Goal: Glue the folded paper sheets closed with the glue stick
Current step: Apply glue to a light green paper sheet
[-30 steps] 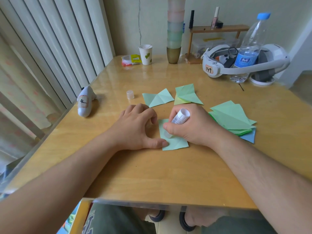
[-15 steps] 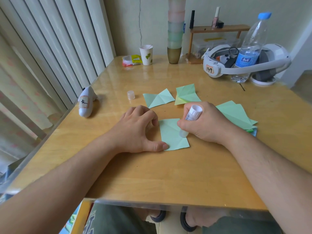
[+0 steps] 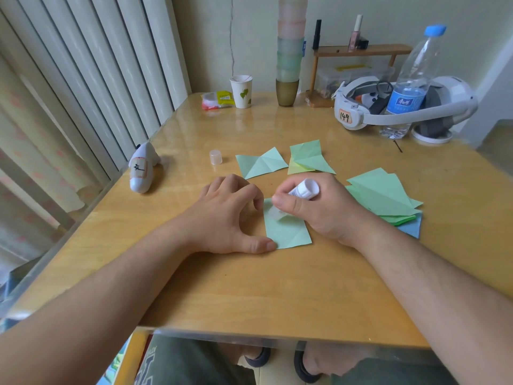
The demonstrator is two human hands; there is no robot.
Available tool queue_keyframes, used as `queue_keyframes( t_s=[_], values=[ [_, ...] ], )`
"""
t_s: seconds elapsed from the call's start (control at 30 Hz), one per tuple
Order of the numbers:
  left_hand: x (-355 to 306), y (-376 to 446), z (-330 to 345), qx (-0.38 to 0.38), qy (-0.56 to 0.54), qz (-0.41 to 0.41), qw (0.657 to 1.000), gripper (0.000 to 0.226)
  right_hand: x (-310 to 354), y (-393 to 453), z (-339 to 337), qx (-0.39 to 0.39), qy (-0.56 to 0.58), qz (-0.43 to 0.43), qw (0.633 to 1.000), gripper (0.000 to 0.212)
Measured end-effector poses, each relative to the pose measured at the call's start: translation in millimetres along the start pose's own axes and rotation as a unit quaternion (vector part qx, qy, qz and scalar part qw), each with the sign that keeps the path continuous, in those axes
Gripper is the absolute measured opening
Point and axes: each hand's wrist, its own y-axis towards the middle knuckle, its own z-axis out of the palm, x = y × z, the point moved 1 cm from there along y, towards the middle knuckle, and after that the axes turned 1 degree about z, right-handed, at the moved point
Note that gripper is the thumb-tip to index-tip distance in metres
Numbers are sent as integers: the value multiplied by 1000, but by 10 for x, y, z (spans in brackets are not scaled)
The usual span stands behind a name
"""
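Surface: wooden tabletop beside a window with vertical blinds.
Right hand: fingers curled around the glue stick, tip pressed on the folded green sheet.
Left hand: thumb and bent fingertips press on this sheet's left edge, holding nothing.
Cap: off, standing apart.
Progress: probably early; two folded sheets behind, a stack at right waits.

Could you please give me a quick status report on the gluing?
Right hand grips white glue stick, tip on light green folded paper sheet. Left hand pins sheet's left edge. Nothing in the way.
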Motion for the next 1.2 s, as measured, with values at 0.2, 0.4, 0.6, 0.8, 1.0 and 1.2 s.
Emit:
queue_keyframes(
  t_s=[0.2, 0.4, 0.6, 0.8, 1.0, 1.2],
  values=[
    [6, 12, -3, 4, -11, -4, 1000, 76, 33, -13, 12, -22, -64, 25, 997, 15],
    [3, 8, -2, 4, -10, 0, 1000, 77, 48, -23, 20, -18, -91, 49, 994, 16],
    [7, 15, -3, 7, -6, 0, 1000, 78, 71, -24, 32, 2, -113, 61, 992, 13],
    [6, 11, -3, 9, -7, 2, 1000, 74, 66, -8, -52, -5, -155, 61, 986, 16],
    [-5, 3, -12, 10, -9, 1, 1000, 70, 28, -37, -273, 2, -172, 83, 982, 20],
    [4, 7, -10, 11, -11, 3, 1000, 70, 13, -38, -261, 7, -167, 83, 982, 17]
  ],
)
